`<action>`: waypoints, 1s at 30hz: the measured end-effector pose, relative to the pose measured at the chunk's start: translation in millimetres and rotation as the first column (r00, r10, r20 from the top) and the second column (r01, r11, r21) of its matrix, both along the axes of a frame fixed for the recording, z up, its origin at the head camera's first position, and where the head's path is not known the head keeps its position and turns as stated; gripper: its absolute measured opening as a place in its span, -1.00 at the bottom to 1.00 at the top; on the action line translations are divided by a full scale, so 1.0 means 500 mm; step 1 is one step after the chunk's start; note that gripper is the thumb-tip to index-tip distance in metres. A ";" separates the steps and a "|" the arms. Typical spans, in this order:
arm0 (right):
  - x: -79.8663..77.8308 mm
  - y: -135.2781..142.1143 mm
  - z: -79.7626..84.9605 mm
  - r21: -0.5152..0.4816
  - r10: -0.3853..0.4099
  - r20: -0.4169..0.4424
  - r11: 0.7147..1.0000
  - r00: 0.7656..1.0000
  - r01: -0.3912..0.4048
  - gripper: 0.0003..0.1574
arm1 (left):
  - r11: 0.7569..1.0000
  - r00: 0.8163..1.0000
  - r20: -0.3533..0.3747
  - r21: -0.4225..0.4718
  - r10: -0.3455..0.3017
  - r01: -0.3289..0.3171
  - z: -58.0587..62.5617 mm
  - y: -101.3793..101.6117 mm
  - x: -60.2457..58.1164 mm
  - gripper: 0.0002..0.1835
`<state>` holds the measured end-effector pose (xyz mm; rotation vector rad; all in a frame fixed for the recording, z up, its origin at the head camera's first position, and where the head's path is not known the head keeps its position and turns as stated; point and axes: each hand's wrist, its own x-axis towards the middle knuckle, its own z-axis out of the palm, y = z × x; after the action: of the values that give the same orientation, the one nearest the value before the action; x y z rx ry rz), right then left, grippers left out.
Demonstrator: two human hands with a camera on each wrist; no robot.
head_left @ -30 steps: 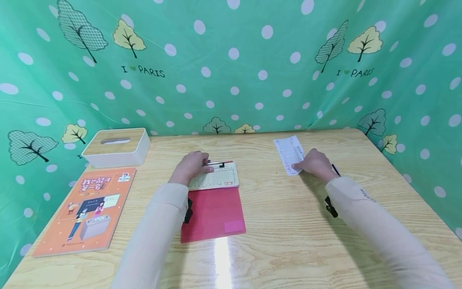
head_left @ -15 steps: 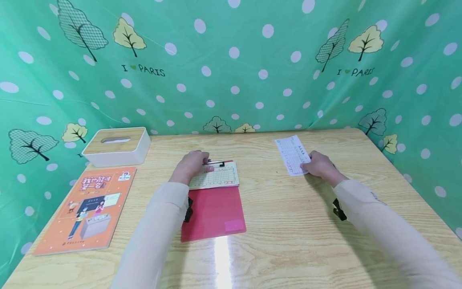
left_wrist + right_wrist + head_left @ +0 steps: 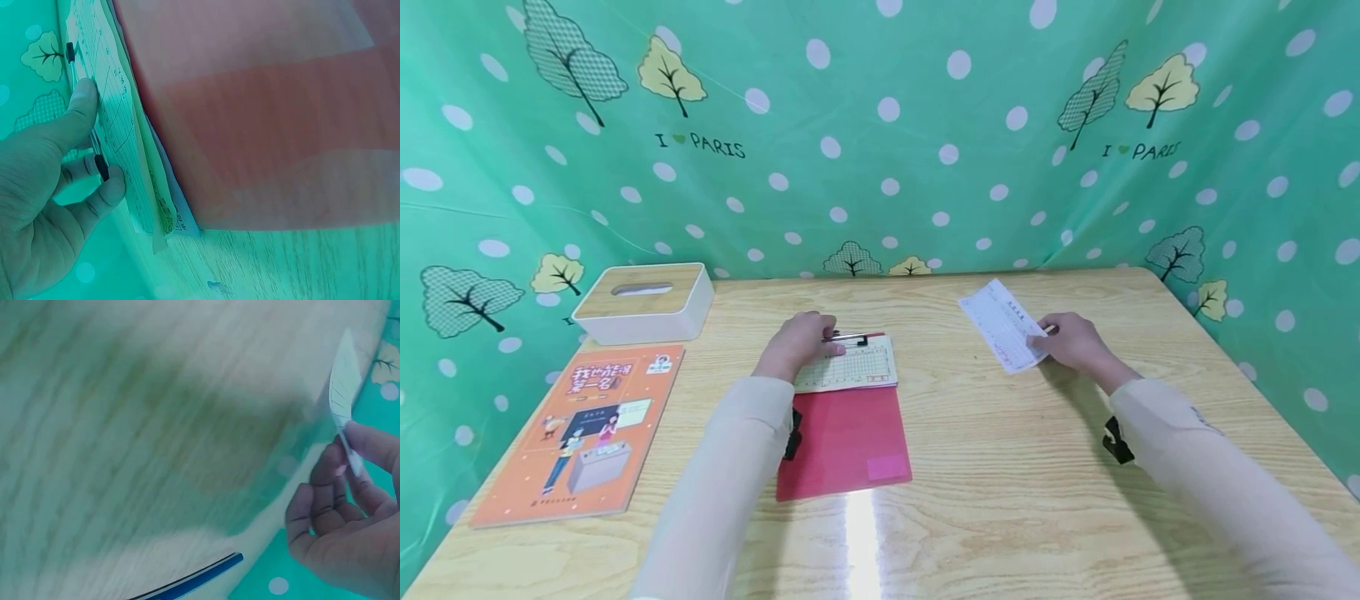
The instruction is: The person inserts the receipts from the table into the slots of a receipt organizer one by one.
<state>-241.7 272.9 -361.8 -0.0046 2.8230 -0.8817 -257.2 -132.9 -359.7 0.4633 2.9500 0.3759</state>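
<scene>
A red clipboard [image 3: 842, 442] lies mid-table with a stack of printed forms [image 3: 863, 365] at its far end. My left hand [image 3: 799, 342] holds the metal clip [image 3: 846, 338] there. In the left wrist view, the thumb [image 3: 82, 103] presses on the clip's wire and fingertips curl round by its black end; coloured sheets [image 3: 156, 181] fan out at the stack's edge. To the right, my right hand [image 3: 1071, 342] pinches a loose white printed slip [image 3: 1000, 321] by its near right edge. The right wrist view shows the slip [image 3: 345, 381] bent, between thumb and fingers.
An orange book [image 3: 580, 433] lies on the left, with a white tissue box with a wooden lid [image 3: 647, 304] behind it. A blue-edged object [image 3: 194, 578] appears low in the right wrist view. The green patterned curtain [image 3: 880, 150] hangs behind the wooden table [image 3: 985, 500].
My right hand has shifted a little to the right, holding the slip. The slip has turned, its far end swinging left. My left hand stays at the clip.
</scene>
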 end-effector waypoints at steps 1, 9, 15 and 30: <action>0.000 0.001 0.003 -0.013 -0.003 -0.020 1.000 1.000 0.002 -0.51 | 1.000 1.000 -0.001 -0.001 0.000 0.000 0.000 0.001 0.000 -0.69; 0.008 -0.014 0.046 -0.064 -0.006 -0.187 0.998 0.982 -0.006 -0.49 | 1.000 1.000 0.001 0.004 0.003 -0.003 0.003 0.003 0.002 -0.68; 0.019 -0.045 0.075 -0.103 0.029 -0.300 0.993 0.953 -0.063 -0.55 | 1.000 1.000 0.003 0.000 0.001 -0.001 0.004 0.000 0.002 -0.69; 0.039 -0.182 0.099 -0.272 0.212 -0.304 0.915 0.929 -0.298 -0.68 | 1.000 1.000 0.000 -0.001 -0.013 0.013 0.002 0.000 -0.001 -0.67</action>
<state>-222.3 182.2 -312.3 -0.5698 2.7857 -1.3391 -257.5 -133.1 -358.9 0.4824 2.9457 0.3734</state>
